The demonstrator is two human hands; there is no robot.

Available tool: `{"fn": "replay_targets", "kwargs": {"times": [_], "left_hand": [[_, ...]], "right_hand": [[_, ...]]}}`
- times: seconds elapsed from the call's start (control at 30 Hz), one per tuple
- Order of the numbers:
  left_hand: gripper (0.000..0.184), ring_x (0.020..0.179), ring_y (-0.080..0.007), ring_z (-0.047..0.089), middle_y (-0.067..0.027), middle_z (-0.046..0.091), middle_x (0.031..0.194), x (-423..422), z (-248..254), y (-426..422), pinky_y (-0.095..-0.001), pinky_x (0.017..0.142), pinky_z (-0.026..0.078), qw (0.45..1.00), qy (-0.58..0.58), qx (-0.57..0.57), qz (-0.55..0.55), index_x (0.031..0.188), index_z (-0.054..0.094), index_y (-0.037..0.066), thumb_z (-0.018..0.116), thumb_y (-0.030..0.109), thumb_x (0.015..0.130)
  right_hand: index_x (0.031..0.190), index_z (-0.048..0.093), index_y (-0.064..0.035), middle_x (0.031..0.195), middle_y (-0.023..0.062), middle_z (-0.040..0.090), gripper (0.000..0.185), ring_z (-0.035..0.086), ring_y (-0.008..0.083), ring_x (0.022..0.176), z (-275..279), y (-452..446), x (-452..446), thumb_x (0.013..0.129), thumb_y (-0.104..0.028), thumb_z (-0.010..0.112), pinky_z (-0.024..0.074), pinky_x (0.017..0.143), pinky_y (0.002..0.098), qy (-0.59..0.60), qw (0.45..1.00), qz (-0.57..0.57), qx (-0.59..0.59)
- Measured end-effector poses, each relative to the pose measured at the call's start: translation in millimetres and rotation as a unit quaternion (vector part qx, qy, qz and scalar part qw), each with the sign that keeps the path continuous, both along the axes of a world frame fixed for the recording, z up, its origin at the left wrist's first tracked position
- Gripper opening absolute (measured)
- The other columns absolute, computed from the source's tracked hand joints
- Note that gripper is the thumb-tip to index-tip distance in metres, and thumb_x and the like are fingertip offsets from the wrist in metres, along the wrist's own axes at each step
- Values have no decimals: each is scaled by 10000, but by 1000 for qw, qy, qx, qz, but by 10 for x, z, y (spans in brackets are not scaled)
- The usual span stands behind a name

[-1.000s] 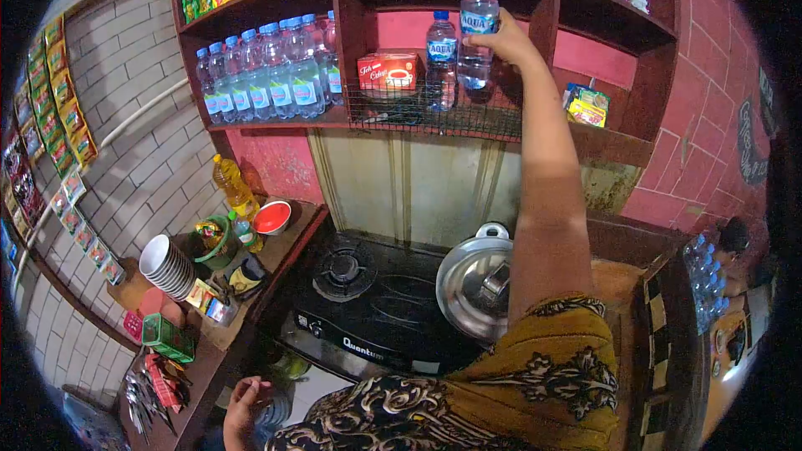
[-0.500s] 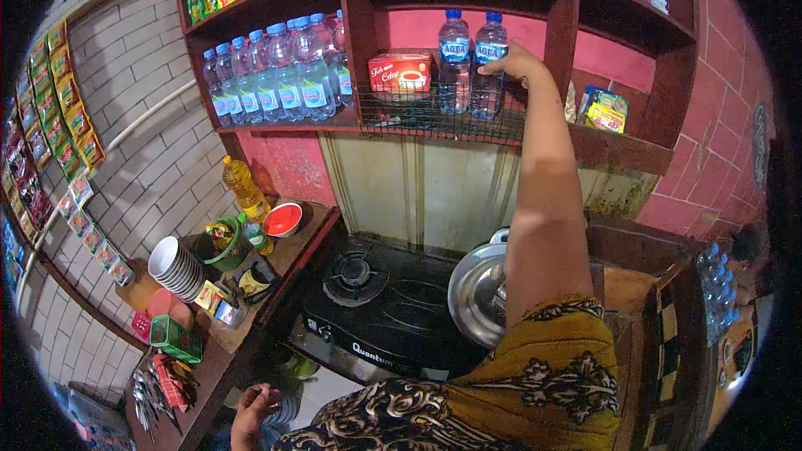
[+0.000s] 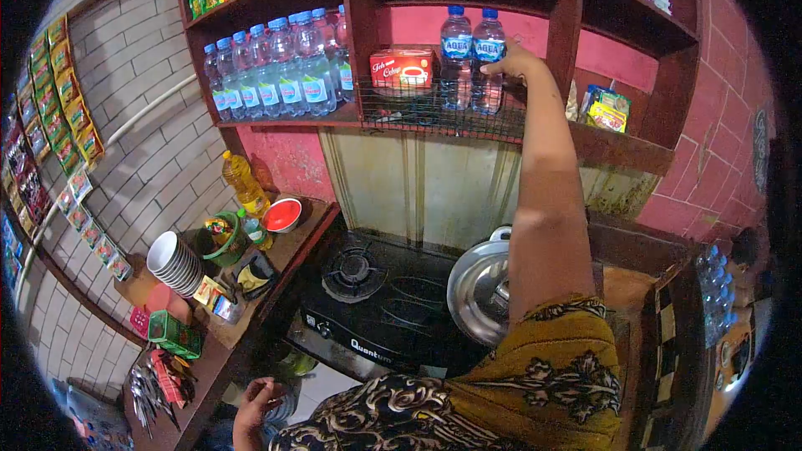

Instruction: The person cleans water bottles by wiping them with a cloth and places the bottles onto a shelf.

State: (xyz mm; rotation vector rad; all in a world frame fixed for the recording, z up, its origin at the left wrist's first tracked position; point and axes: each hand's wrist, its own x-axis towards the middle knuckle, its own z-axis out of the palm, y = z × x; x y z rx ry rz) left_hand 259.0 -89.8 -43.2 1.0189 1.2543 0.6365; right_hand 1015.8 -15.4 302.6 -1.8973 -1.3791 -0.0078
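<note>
My right hand (image 3: 511, 63) reaches up to the middle shelf compartment, its fingers round the upper part of a blue-capped water bottle (image 3: 488, 88). That bottle stands upright in the wire basket (image 3: 401, 113), beside a second, similar bottle (image 3: 455, 75). Left of the two is a red tea box (image 3: 402, 69). My left hand (image 3: 262, 397) hangs low near the front of the counter, fingers curled; whether anything is between them is too small to tell.
Below the shelf (image 3: 618, 146) are a black stove (image 3: 393, 305) and a lidded metal pot (image 3: 478, 292). Stacked bowls (image 3: 173, 262), an oil bottle (image 3: 244, 184) and a red-topped bowl (image 3: 282, 215) stand on the left counter. More bottles (image 3: 280, 75) fill the left compartment.
The bottle in my right hand has come down from a raised position and now stands beside the other bottle. My left hand has hardly moved.
</note>
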Motion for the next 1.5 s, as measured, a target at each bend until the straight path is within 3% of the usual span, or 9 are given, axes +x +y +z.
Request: {"fn": "replay_targets", "kwargs": {"times": [0.17,0.27,0.33,0.6,0.87,1.13,1.23,1.33,1.5], "left_hand": [[263,977,-199,615,-79,647,1031,-63,-105,-39,-353,856,465,1000,2,27,6,1085,569,56,620,249,915],[260,976,-205,613,-74,644,1016,-129,-142,-76,-353,865,467,999,0,36,6,1080,568,46,632,231,909],[263,975,-208,612,-71,641,1006,-157,-124,-111,-352,867,469,999,-1,31,8,1082,568,42,637,225,906],[273,975,-209,616,-79,636,1015,-332,-109,-246,-360,852,479,999,-19,3,39,1073,568,54,638,255,903],[246,921,-174,598,-38,633,979,-922,-401,-275,-341,786,475,997,-59,16,51,1026,579,108,673,271,868],[273,796,-96,549,-5,611,888,-1908,-497,-235,-229,674,421,971,-22,152,181,1025,592,58,640,300,908],[240,772,-95,554,-2,608,870,-2333,-522,-277,-234,660,420,951,-35,163,259,1010,581,68,637,279,909],[238,800,-104,594,-10,635,915,-2723,-477,-448,-267,689,449,932,-61,116,338,1032,579,85,629,284,913],[331,819,-101,613,-15,647,948,-3487,-650,-708,-278,714,465,895,-69,71,435,1044,575,105,656,380,878]], "right_hand": [[1302,448,-26,1132,125,646,761,595,257,1047,18,-103,-211,651,-86,838,474,885,415,93,995,-31,7],[1384,352,-143,1184,108,588,843,587,243,968,-51,67,24,692,-136,832,540,616,374,-91,995,-6,25],[1361,366,-137,1134,83,600,789,586,235,948,-17,-17,-73,713,-117,816,533,665,398,69,997,-21,-27],[1362,375,-92,1151,121,609,833,596,245,1000,4,-30,-53,683,-173,850,527,733,409,68,996,-27,-57],[1441,215,59,1427,277,367,1162,415,353,1308,220,-83,-82,614,-458,847,349,1086,399,-165,943,-262,118],[1377,430,-63,1267,118,549,595,532,199,1144,-231,-447,-3309,881,-281,674,427,977,332,18,947,179,266],[1330,470,-45,1235,73,555,582,517,185,1152,-768,-644,-4537,824,-202,712,423,970,334,139,896,415,71],[1350,453,-53,1259,99,560,676,532,209,1166,-1442,-444,-5272,757,-153,763,424,977,371,182,710,640,-232],[1389,399,-77,1195,65,571,540,548,137,1090,-2685,-192,-6782,901,-89,629,448,963,307,291,643,615,-352]]}}
